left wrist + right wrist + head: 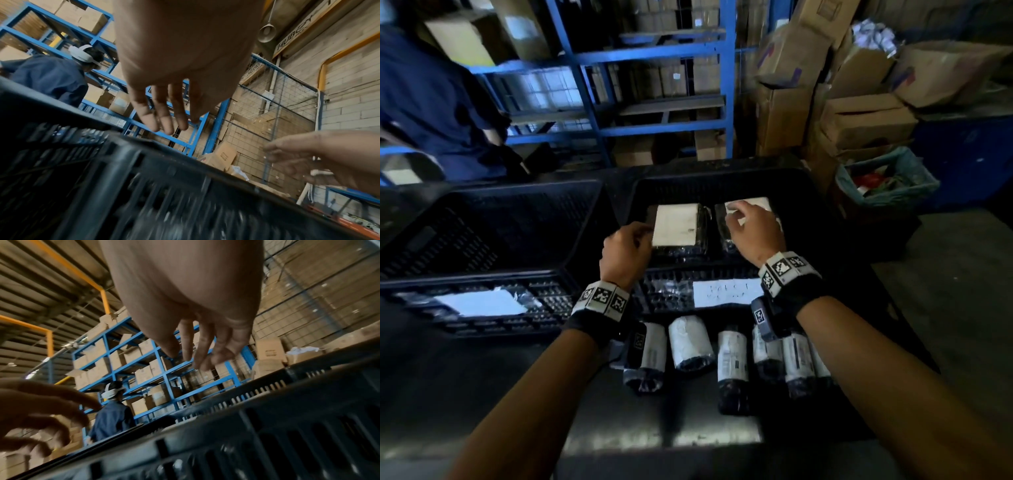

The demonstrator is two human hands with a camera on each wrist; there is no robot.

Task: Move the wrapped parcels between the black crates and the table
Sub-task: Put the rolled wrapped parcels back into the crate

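Two flat wrapped parcels with white labels lie side by side in the right black crate. My left hand hovers at the left edge of the left parcel with its fingers loosely curled, holding nothing. My right hand is spread over the right parcel, and contact cannot be told. In the wrist views the left hand's fingers and the right hand's fingers hang relaxed above the crate rim. Several rolled parcels lie in a row on the dark table under my wrists.
A second black crate stands to the left, with a white-labelled parcel showing at its near wall. A person in blue works at the far left. Blue shelving stands behind, with stacked cardboard boxes and a teal basket at right.
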